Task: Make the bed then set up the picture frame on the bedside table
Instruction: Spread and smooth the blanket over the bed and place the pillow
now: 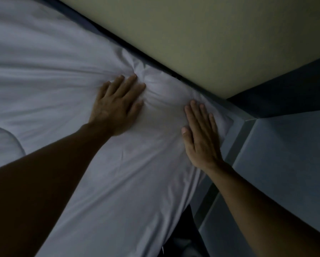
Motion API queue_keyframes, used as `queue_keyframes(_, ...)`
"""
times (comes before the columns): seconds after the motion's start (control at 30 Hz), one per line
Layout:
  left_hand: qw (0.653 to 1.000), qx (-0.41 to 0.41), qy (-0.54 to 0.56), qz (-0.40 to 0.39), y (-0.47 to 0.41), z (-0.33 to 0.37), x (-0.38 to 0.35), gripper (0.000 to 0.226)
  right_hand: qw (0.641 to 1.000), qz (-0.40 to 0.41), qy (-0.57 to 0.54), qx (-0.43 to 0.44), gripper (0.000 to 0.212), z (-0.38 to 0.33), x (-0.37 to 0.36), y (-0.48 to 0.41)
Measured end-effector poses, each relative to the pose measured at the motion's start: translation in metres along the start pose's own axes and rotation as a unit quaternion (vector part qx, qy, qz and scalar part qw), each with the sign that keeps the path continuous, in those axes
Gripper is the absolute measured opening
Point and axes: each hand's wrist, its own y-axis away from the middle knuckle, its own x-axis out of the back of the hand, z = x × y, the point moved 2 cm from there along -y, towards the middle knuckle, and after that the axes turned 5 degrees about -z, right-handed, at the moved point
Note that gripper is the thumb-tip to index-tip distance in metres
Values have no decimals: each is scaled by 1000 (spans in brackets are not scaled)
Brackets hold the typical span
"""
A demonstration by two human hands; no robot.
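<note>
Pillow (166, 112), bed's head corner: long axis along headboard (201, 34); left hand (116, 106) and right hand (201, 138) pressed flat, fingers spread, nothing gripped.

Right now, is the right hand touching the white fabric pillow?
Touching. The head view shows the right hand lying flat, palm down, on the white fabric pillow, fingers extended.

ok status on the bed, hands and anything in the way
Left hand flat, pressing into bunched white bedding. Right hand flat, open, at the corner by the wall. Wrinkles remain near left fingers. No picture frame in view, nothing blocking.
</note>
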Motion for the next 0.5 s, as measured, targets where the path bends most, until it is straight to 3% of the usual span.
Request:
queue_keyframes(0.07, 999, -5, 12, 41, -8, -5, 11, 50, 995, 82, -27, -43, 49, 2, 10, 6)
queue_keyframes(0.13, 999, -4, 14, 47, -17, -7, 19, 54, 975, 146, -30, -164, 43, 7, 18, 10)
queue_keyframes(0.2, 1000, 5, 0, 26, -27, -4, 21, 53, 956, 130, -62, -254, 38, 12, 22, 9)
queue_keyframes(0.33, 996, 49, 37, 61, -45, 6, 34, 34, 953, 119, -152, -232, 11, 29, 45, -11)
queue_keyframes(0.43, 990, 70, 63, 107, -50, 4, 44, 31, 947, 174, -160, -217, 12, 35, 57, -19)
queue_keyframes(0.5, 988, 88, 79, 98, -49, 3, 44, 29, 940, 148, -186, -246, 14, 35, 49, -19)
